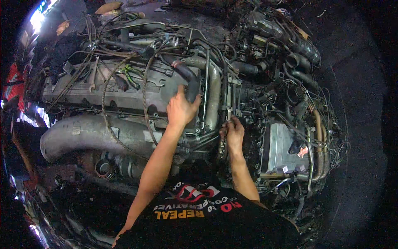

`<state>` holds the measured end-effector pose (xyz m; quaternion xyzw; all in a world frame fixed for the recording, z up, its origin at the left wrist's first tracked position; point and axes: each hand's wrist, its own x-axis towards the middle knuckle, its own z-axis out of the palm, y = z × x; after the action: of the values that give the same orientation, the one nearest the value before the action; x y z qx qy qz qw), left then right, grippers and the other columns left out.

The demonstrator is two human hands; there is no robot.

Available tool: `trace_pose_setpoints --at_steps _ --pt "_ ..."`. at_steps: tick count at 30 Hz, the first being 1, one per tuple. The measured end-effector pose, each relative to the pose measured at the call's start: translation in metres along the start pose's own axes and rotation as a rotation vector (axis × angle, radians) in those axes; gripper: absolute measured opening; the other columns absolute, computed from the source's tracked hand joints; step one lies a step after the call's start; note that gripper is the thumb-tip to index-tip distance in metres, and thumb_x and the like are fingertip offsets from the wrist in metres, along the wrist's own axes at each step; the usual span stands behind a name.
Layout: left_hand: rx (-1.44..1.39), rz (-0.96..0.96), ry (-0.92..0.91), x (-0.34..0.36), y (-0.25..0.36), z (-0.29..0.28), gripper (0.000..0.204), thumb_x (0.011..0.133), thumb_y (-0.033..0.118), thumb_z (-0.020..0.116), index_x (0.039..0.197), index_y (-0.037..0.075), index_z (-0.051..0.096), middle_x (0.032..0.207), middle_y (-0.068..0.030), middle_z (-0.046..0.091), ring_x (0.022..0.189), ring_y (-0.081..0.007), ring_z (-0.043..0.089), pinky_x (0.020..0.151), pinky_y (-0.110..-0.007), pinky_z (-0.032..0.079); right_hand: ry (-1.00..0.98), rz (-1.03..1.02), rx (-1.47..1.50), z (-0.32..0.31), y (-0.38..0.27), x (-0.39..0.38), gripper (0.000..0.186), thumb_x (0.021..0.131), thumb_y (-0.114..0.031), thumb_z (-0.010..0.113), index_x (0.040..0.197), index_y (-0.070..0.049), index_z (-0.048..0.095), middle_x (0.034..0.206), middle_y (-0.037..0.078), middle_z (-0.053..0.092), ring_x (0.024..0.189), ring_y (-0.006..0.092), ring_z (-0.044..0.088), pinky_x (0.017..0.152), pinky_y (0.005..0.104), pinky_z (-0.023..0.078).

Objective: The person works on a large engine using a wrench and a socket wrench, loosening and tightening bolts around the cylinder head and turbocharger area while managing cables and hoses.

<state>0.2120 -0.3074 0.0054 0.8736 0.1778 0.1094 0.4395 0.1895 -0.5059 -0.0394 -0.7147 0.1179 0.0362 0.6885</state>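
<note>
My left hand (181, 108) is closed around the lower end of a bent black rubber hose (188, 76) on top of a large engine. A reddish band rings the hose's upper end. To the right, my right hand (234, 132) pinches a slim metal wrench (229, 114) that points away from me, beside a bracket on the engine. The wrench's far end meets the dark parts there, and I cannot make out whether it sits on a bolt. A grey metal pipe (213, 95) runs between my two hands.
Combination wrenches (93, 76) and green-handled pliers (133, 74) lie on the grey engine cover (134, 97). Wire rope (146, 91) loops over it. A wide grey duct (87, 135) runs along the near left side. At right are a silver cover (278, 145) and loose wiring (331, 139).
</note>
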Motion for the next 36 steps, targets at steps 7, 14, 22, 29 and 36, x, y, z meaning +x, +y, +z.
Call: trace_pose_setpoints --at_steps 7,14,22,29,36 --pt "0.038 0.040 0.041 0.002 -0.003 0.002 0.055 0.072 0.037 0.063 0.106 -0.003 0.048 0.082 -0.0259 0.062 0.082 -0.0413 0.060 0.073 -0.050 0.046 0.042 -0.046 0.007 0.010 -0.002 -0.003 0.043 0.091 -0.006 0.040 0.130 0.005 0.030 0.079 0.008 0.053 0.053 0.0146 0.055 0.043 0.0262 0.044" --pt "-0.022 0.046 0.031 0.001 -0.007 0.003 0.053 0.072 0.038 0.063 0.106 0.001 0.047 0.082 -0.0254 0.061 0.081 -0.0416 0.059 0.073 -0.049 0.046 0.039 -0.130 0.078 0.020 0.006 -0.005 0.041 0.092 -0.008 0.041 0.130 0.005 0.032 0.084 0.009 0.054 0.055 0.0156 0.056 0.047 0.0275 0.046" --pt "0.073 0.020 -0.034 -0.015 0.002 -0.005 0.071 0.072 0.042 0.063 0.125 0.001 0.038 0.080 -0.0264 0.060 0.077 -0.0416 0.060 0.071 -0.048 0.049 -0.023 -0.295 0.178 -0.003 0.055 0.030 0.044 0.086 -0.007 0.047 0.128 0.000 0.036 0.110 0.015 0.051 0.068 0.0214 0.057 0.054 0.0298 0.049" --pt "0.077 0.027 0.030 -0.019 -0.004 -0.002 0.066 0.075 0.045 0.059 0.124 0.005 0.040 0.093 -0.0248 0.059 0.087 -0.0394 0.058 0.076 -0.048 0.047 -0.125 -0.236 -0.091 -0.014 0.050 0.050 0.043 0.081 -0.005 0.049 0.122 0.005 0.039 0.099 0.017 0.055 0.071 0.0244 0.054 0.062 0.0326 0.045" --pt "-0.023 0.037 0.003 -0.020 -0.005 -0.009 0.065 0.076 0.046 0.057 0.124 0.006 0.040 0.098 -0.0238 0.059 0.091 -0.0386 0.058 0.078 -0.048 0.047 -0.293 -0.179 -0.036 -0.019 0.014 0.035 0.051 0.081 -0.002 0.048 0.130 -0.003 0.036 0.083 0.008 0.055 0.059 0.0150 0.053 0.045 0.0250 0.044"
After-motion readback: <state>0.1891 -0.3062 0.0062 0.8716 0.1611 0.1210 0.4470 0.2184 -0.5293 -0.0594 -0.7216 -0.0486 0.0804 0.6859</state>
